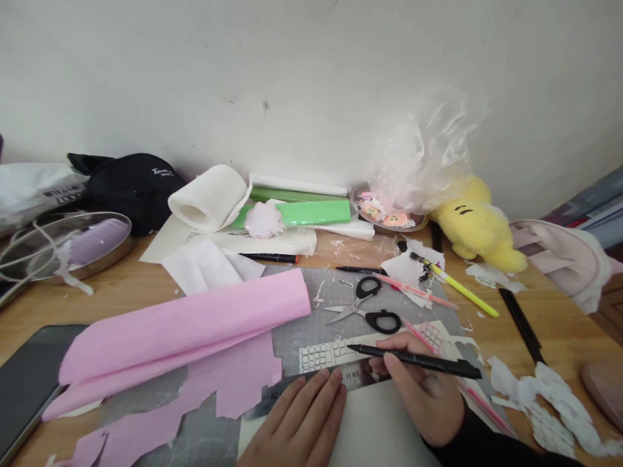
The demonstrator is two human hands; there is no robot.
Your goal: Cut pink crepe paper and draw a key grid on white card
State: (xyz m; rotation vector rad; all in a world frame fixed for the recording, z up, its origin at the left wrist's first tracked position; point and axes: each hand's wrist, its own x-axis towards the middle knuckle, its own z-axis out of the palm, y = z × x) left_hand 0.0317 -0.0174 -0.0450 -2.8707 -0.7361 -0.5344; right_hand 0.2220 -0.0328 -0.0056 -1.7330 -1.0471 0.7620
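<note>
My left hand (304, 415) lies flat with fingers stretched, pressing a metal ruler (272, 395) onto white paper (374, 425). My right hand (423, 392) is closed around a black pen (413, 357), whose tip points left over a row of small drawn circles (316, 357) just above the ruler. More circles, pinkish ones, show near the paper's right end. Pink crepe paper (195, 318) lies left of my hands, partly rolled, with cut pieces below. Black-handled scissors (382, 320) rest partly open beyond the pen on the grey cutting mat (296, 308).
At the back stand a white paper roll (209, 198), a green crepe pack (311, 213) and a yellow plush toy (479, 224). Paper scraps (555, 415) and a yellow brush (467, 292) lie right. A phone or tablet (36, 383) is at the left edge.
</note>
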